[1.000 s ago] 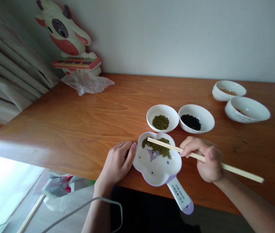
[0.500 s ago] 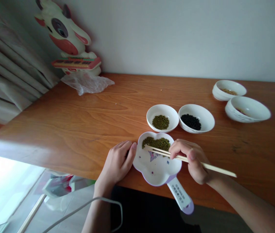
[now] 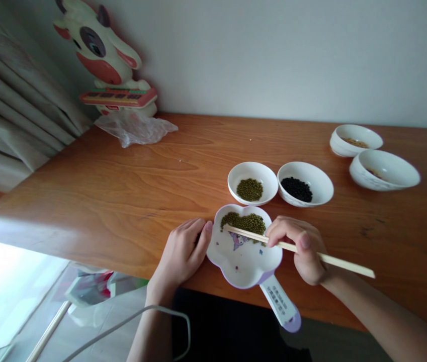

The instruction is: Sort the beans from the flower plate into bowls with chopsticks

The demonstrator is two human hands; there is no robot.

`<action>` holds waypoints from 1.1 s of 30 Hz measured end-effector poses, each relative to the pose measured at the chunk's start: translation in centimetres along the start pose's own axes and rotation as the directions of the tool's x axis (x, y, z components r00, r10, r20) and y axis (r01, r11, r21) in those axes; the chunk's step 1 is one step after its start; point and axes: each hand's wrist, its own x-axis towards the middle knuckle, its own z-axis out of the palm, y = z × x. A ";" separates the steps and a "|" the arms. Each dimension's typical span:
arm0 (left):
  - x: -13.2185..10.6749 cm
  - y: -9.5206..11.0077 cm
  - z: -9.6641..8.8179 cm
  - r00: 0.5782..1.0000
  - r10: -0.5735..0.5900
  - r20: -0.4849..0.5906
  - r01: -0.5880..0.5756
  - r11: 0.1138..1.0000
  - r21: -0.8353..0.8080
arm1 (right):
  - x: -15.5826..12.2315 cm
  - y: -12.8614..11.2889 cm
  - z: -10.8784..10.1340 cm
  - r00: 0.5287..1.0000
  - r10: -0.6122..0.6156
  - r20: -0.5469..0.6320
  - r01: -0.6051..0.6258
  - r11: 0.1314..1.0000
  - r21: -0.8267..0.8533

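Note:
My right hand (image 3: 303,247) grips a pair of wooden chopsticks (image 3: 343,264), whose tips lie low in a flower-shaped white dish (image 3: 236,261) with a purple handle, at the near edge of a pile of green beans (image 3: 244,221). My left hand (image 3: 182,251) rests on the table with its fingers against the dish's left rim. Just behind the dish stand a white bowl of green beans (image 3: 253,182) and a white bowl of black beans (image 3: 306,184).
Two more white bowls (image 3: 354,139) (image 3: 384,170) stand at the far right of the wooden table (image 3: 122,191). A cow-shaped toy (image 3: 103,55) and a crumpled plastic bag (image 3: 136,128) sit in the back left corner beside a curtain (image 3: 13,105). A cable (image 3: 130,322) hangs below the table's edge.
My right hand has moved left with the chopsticks and lowered their tips from above the bean pile to its near edge. My left hand and the bowls stay put.

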 end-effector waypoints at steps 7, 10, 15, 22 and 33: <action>0.0 0.0 0.1 1.000 0.002 -0.005 -0.002 1.000 0.009 | 0.2 -0.3 -0.1 0.996 0.051 0.074 -0.050 0.998 -0.024; 0.0 0.1 0.1 1.000 0.001 -0.006 -0.001 1.000 0.010 | 0.3 -0.5 0.0 0.992 0.045 0.115 -0.040 0.998 -0.046; 0.1 0.0 0.1 1.000 0.008 0.000 -0.008 1.000 0.005 | 0.3 -0.5 0.1 0.994 -0.003 0.108 0.009 0.999 -0.053; 0.0 0.0 0.0 1.000 0.002 0.006 -0.002 1.000 0.009 | 0.2 -0.3 0.2 0.995 0.003 0.101 0.001 0.999 -0.043; 0.0 0.0 0.0 1.000 0.002 0.009 -0.002 1.000 -0.001 | 0.3 -0.3 0.1 0.993 -0.056 0.099 0.062 0.997 -0.054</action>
